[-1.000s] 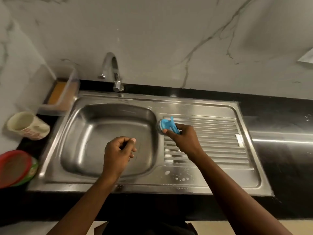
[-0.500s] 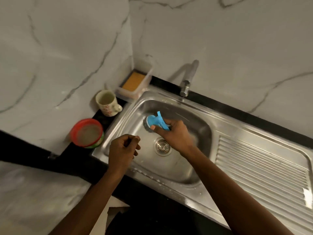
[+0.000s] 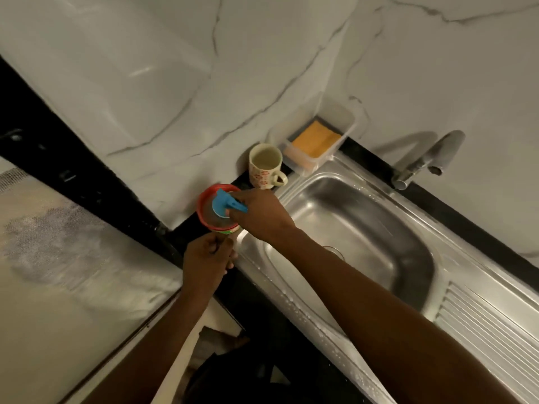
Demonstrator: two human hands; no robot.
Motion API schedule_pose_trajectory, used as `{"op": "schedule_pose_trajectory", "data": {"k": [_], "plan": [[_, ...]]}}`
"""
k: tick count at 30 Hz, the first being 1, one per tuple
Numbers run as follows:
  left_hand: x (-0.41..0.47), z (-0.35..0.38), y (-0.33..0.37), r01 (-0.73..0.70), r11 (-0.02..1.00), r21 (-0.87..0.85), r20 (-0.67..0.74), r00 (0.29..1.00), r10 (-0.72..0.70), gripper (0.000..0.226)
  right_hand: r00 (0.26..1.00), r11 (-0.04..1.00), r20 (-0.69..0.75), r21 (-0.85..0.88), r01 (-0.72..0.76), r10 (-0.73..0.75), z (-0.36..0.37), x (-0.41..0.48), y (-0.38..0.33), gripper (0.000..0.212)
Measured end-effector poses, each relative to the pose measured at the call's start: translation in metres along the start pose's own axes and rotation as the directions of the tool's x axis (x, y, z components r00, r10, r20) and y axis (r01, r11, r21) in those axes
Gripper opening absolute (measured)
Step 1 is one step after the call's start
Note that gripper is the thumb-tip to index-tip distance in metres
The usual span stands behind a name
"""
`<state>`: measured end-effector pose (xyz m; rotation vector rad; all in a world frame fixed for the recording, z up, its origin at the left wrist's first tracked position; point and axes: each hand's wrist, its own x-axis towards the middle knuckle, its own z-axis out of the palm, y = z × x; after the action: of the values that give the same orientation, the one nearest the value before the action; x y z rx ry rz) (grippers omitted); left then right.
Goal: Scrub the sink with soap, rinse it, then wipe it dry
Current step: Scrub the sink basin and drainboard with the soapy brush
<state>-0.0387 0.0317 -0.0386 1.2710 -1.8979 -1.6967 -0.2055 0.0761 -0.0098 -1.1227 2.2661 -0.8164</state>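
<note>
While curled, right grip (image 3: 259, 212) round scrubber (image 3: 223, 204).

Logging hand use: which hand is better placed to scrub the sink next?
Right: the right hand grips the scrubber in the soap tub beside the sink; the left hand shows no tool.

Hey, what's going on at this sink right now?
A person's right hand holds a blue scrubber in the open red tub left of the sink, probably loading soap. The left hand is curled just in front of the tub; whether it grips anything is unclear. The sink has droplets along its front rim.
</note>
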Motion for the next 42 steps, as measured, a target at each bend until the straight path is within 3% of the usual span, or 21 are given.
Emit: {"op": "schedule_pose_trajectory", "data": {"k": [4,9,13,16,20,23,32,36,42], "plan": [[0.003,-0.011,-0.005,0.026,0.999,0.027,-0.036,0.999,-0.025,0.022,0.994,0.978,0.105,-0.206,0.028,-0.007,0.019,0.018,-0.003,0.050],[0.007,-0.017,-0.009,0.031,0.999,0.044,-0.049,0.998,-0.029,0.024,0.994,0.976,0.112,-0.218,0.017,0.008,0.023,0.027,-0.001,0.049],[0.006,-0.012,-0.005,0.010,1.000,0.023,-0.003,1.000,-0.010,0.026,1.000,0.999,0.017,-0.032,-0.012,0.012,0.000,0.017,-0.001,0.034],[0.005,0.001,0.004,0.004,1.000,-0.010,0.064,0.998,-0.003,0.025,0.994,0.992,-0.044,0.089,-0.093,0.097,-0.030,-0.005,0.005,0.032],[0.000,0.033,0.017,-0.035,0.999,-0.003,0.163,0.986,0.035,0.024,0.969,0.913,-0.044,0.348,-0.214,0.244,-0.075,-0.055,0.028,0.023],[-0.009,0.065,0.027,-0.062,0.998,0.023,0.254,0.966,0.054,0.024,0.935,0.853,-0.095,0.449,-0.265,0.341,-0.107,-0.104,0.049,0.020],[-0.058,0.172,0.043,-0.231,0.969,0.091,0.536,0.831,0.148,0.025,0.689,0.688,-0.315,0.628,-0.364,0.653,-0.188,-0.267,0.138,0.024],[-0.090,0.209,0.046,-0.266,0.960,0.088,0.598,0.785,0.163,0.025,0.564,0.613,-0.353,0.695,-0.376,0.747,-0.203,-0.333,0.182,0.025],[-0.125,0.248,0.044,-0.307,0.945,0.110,0.661,0.733,0.161,0.028,0.363,0.556,-0.428,0.717,-0.420,0.827,-0.201,-0.394,0.254,0.044]]}}
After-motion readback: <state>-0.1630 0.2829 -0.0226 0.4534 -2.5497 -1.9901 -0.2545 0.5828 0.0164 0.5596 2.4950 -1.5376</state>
